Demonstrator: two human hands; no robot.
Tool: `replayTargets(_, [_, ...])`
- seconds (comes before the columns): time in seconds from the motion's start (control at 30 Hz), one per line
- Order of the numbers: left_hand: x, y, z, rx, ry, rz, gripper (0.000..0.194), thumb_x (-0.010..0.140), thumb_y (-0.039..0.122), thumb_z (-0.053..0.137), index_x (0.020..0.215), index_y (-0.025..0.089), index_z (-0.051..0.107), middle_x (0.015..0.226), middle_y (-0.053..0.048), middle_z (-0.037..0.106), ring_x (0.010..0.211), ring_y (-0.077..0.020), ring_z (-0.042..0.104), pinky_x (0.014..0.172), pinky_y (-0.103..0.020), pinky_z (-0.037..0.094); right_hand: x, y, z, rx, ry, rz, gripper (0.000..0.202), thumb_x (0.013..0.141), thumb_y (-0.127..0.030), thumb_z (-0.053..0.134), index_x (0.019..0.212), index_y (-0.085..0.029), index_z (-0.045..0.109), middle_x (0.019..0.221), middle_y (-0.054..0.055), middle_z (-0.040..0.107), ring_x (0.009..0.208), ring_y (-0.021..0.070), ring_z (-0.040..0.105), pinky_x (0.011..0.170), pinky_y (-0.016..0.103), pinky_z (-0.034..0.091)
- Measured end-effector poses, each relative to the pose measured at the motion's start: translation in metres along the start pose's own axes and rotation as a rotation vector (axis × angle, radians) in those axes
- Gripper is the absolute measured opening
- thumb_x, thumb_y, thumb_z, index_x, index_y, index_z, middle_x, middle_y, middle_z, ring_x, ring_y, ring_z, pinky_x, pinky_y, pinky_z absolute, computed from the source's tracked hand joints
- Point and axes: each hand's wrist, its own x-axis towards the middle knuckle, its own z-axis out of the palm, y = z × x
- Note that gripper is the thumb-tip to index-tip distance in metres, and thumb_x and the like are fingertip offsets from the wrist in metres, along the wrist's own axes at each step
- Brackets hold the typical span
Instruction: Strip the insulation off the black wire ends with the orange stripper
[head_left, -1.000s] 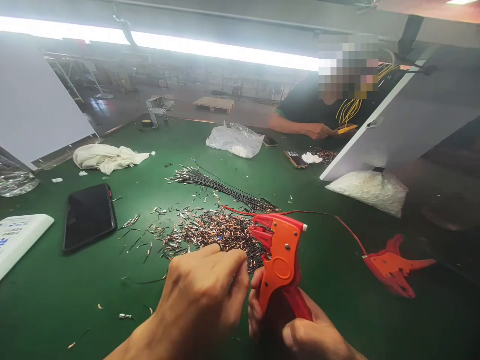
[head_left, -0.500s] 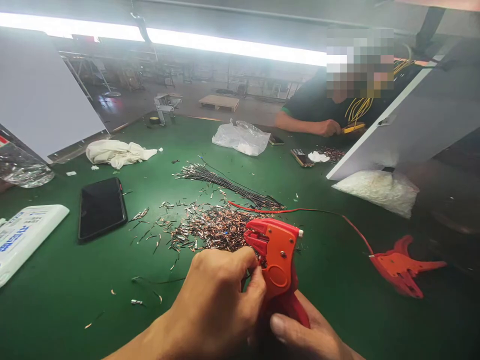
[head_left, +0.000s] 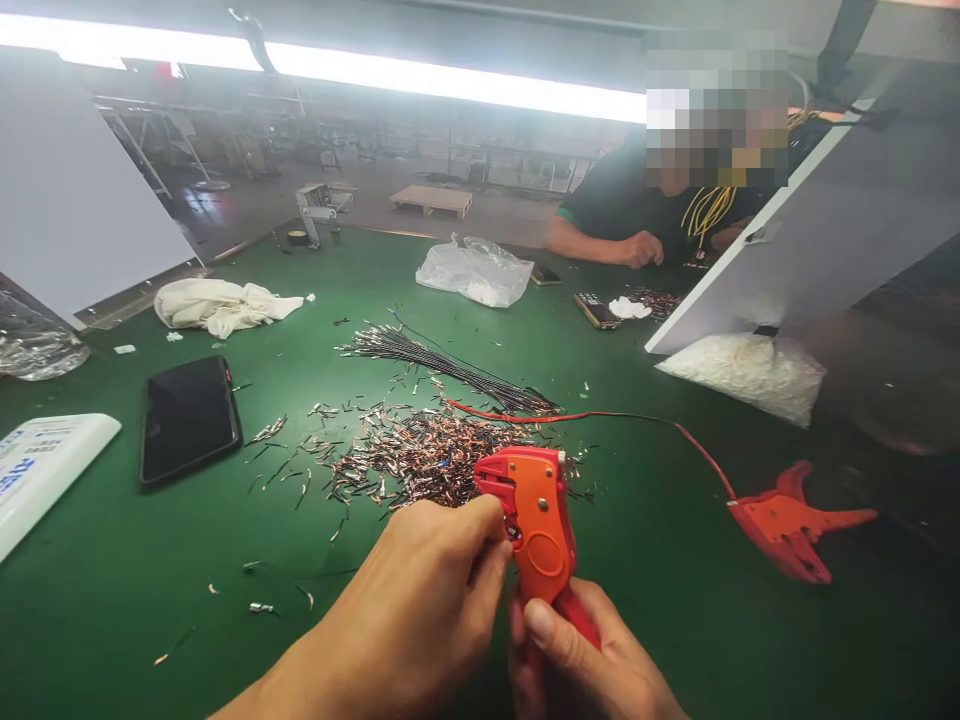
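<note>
Head view, R hand (head_left: 600, 650): grips handles of red/orange stripper (head_left: 544, 520), lower ctr of frame.
L hand (head_left: 427, 585): closed, thumb + index pinched by stripper's side notch; can't tell if a wire's in the pinch.
Offcuts (head_left: 420, 455): big heap of short black/copper bits, ctr of frame, just beyond the hands; prob. means lots of pcs already trimmed.
Wire bundle (head_left: 450, 365): black w/ silvery tips at L end, lies above heap; looks like a sep. batch, but done or waiting = can't tell.
Current pc: est. mid-step, as L hand is right at the tool; no finished result visible.
Left to do: qty unk., no count or end pt shown.
2nd red tool (head_left: 784, 520): lies on desk (head_left: 675, 630), R of frame, nobody's hand on it.
</note>
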Motion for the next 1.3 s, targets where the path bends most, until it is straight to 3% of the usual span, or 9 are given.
replayTargets(0.2, [-0.002, -0.001, -0.001, 0.054, -0.031, -0.019, 0.022, 0.094, 0.023, 0.041, 0.077, 0.021, 0.055, 0.066, 0.002, 0.057, 0.056, -0.0133, 0.044, 0.055, -0.028, 0.030, 0.002, -0.006, -0.002, 0.075, -0.160, 0.071, 0.048, 0.077, -0.058, 0.077, 0.083, -0.017, 0.054, 0.055, -0.005, 0.058, 0.046, 0.0072, 0.050, 0.049, 0.021, 0.036])
replayTargets(0.33, [-0.004, 0.000, -0.003, 0.068, -0.070, 0.009, 0.023, 0.094, 0.019, 0.034, 0.090, 0.021, 0.057, 0.085, -0.004, 0.064, 0.073, -0.0178, 0.056, 0.064, -0.028, 0.039, 0.009, -0.009, -0.003, 0.211, -0.340, 0.092, 0.038, 0.083, -0.048, 0.074, 0.089, -0.015, 0.056, 0.066, -0.001, 0.060, 0.056, 0.0102, 0.057, 0.056, 0.025, 0.043])
replayTargets(0.47, [-0.002, 0.003, -0.006, 0.046, -0.113, -0.057, 0.018, 0.089, 0.019, 0.038, 0.078, 0.022, 0.052, 0.069, -0.001, 0.061, 0.058, -0.0151, 0.051, 0.056, -0.025, 0.036, 0.017, -0.008, -0.005, 0.145, -0.394, 0.014, 0.037, 0.077, -0.036, 0.079, 0.097, -0.013, 0.058, 0.081, 0.003, 0.060, 0.071, 0.0148, 0.060, 0.071, 0.032, 0.049])
replayTargets(0.63, [-0.002, 0.002, -0.007, 0.039, -0.019, -0.069, 0.020, 0.086, 0.020, 0.041, 0.070, 0.022, 0.054, 0.059, 0.002, 0.056, 0.051, -0.0125, 0.041, 0.053, -0.025, 0.031, 0.012, -0.009, -0.007, 0.012, -0.344, -0.041, 0.035, 0.076, -0.037, 0.079, 0.097, -0.016, 0.061, 0.080, 0.002, 0.063, 0.072, 0.0154, 0.059, 0.085, 0.042, 0.049])
replayTargets(0.83, [-0.004, 0.001, -0.003, 0.010, 0.023, -0.060, 0.023, 0.090, 0.024, 0.046, 0.070, 0.022, 0.057, 0.059, 0.004, 0.054, 0.051, -0.0122, 0.034, 0.053, -0.026, 0.027, 0.005, -0.004, -0.007, -0.108, -0.127, -0.022, 0.049, 0.078, -0.058, 0.076, 0.095, -0.017, 0.055, 0.068, -0.002, 0.061, 0.057, 0.0108, 0.055, 0.058, 0.027, 0.046])
replayTargets(0.93, [-0.002, 0.001, -0.002, 0.060, 0.017, -0.108, 0.022, 0.092, 0.025, 0.048, 0.073, 0.023, 0.060, 0.058, 0.004, 0.054, 0.051, -0.0126, 0.038, 0.054, -0.027, 0.027, 0.005, -0.005, -0.002, -0.085, -0.125, 0.006, 0.057, 0.073, -0.065, 0.075, 0.091, -0.017, 0.050, 0.059, -0.006, 0.057, 0.045, 0.0076, 0.051, 0.048, 0.023, 0.043])
replayTargets(1.1, [-0.002, -0.001, 0.000, 0.022, 0.001, -0.118, 0.016, 0.093, 0.022, 0.046, 0.079, 0.022, 0.054, 0.069, 0.001, 0.062, 0.057, -0.0143, 0.049, 0.058, -0.027, 0.030, 0.001, -0.010, 0.003, -0.020, -0.103, 0.063, 0.063, 0.066, -0.070, 0.078, 0.085, -0.019, 0.048, 0.052, -0.007, 0.058, 0.042, 0.0062, 0.051, 0.047, 0.019, 0.040])
replayTargets(1.2, [-0.003, -0.003, 0.000, -0.084, -0.052, -0.062, 0.016, 0.094, 0.020, 0.041, 0.087, 0.023, 0.055, 0.076, 0.000, 0.064, 0.061, -0.0145, 0.050, 0.059, -0.026, 0.032, -0.001, -0.013, 0.002, -0.017, -0.093, 0.095, 0.059, 0.068, -0.068, 0.078, 0.079, -0.018, 0.049, 0.048, -0.008, 0.055, 0.040, 0.0048, 0.047, 0.044, 0.017, 0.036])
replayTargets(1.3, [-0.002, -0.003, 0.000, -0.048, -0.049, -0.049, 0.023, 0.094, 0.019, 0.037, 0.090, 0.023, 0.059, 0.073, 0.000, 0.063, 0.060, -0.0145, 0.047, 0.058, -0.027, 0.030, 0.000, -0.017, -0.001, 0.001, -0.117, 0.112, 0.053, 0.075, -0.066, 0.073, 0.077, -0.020, 0.047, 0.045, -0.011, 0.047, 0.032, 0.0023, 0.034, 0.035, 0.014, 0.029])
